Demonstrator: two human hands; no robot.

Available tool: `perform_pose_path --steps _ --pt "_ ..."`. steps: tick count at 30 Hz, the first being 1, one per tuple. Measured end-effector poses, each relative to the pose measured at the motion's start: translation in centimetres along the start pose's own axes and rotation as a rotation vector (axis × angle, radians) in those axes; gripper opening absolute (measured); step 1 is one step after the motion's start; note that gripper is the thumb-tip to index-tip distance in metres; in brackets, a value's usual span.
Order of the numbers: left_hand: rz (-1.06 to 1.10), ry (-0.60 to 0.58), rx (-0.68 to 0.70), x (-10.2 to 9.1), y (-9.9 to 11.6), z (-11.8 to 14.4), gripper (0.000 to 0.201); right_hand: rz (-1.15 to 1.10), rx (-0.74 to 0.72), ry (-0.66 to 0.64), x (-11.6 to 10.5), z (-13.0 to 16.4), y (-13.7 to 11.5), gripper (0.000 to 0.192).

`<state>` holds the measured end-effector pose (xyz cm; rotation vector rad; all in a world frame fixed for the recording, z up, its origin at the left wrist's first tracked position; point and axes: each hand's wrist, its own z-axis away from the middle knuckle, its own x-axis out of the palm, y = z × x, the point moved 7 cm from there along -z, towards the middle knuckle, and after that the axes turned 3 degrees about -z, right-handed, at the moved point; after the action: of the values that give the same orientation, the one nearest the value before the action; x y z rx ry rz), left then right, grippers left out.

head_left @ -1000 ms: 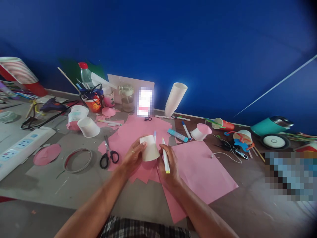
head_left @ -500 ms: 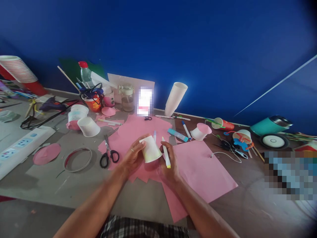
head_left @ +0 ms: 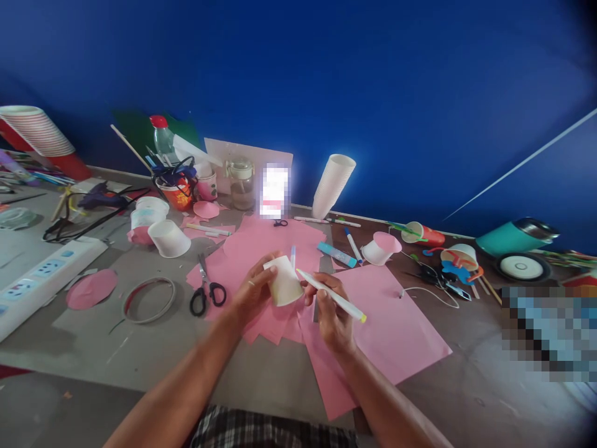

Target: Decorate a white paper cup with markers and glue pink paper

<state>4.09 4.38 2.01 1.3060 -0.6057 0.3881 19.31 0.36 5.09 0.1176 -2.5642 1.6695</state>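
Black-handled scissors [head_left: 208, 292] lie on the bench [head_left: 69, 336]; the left hand [head_left: 252, 292] wraps its fingers around an upturned white paper cup [head_left: 283, 281] (above pink paper sheets [head_left: 382, 323]), while the right hand [head_left: 332, 311] pinches a white yellow-capped marker [head_left: 330, 295] against it.

Left hand [head_left: 254, 294] wraps an upturned paper cup [head_left: 283, 281]; right hand [head_left: 332, 311] holds a marker [head_left: 330, 295], its tip at the cup's side, above pink paper [head_left: 387, 330].
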Motion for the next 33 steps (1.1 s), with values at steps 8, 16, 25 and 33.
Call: perform_pose_path --steps 8,16,25,33 --pt "0.022 0.042 -0.022 0.2 0.4 0.3 0.036 -0.22 0.134 0.095 -0.6 -0.2 1.6 0.02" --pt "0.028 0.043 -0.009 0.2 0.5 0.4 0.037 -0.199 0.184 0.075 -0.2 0.0 1.6 0.026" --pt "0.007 0.047 -0.011 0.0 0.3 0.2 0.04 -0.121 0.152 0.007 0.2 0.0 1.3 0.026" --pt "0.008 0.02 -0.009 0.0 0.2 0.3 0.035 -0.08 0.122 -0.021 0.6 -0.4 0.6 0.027"
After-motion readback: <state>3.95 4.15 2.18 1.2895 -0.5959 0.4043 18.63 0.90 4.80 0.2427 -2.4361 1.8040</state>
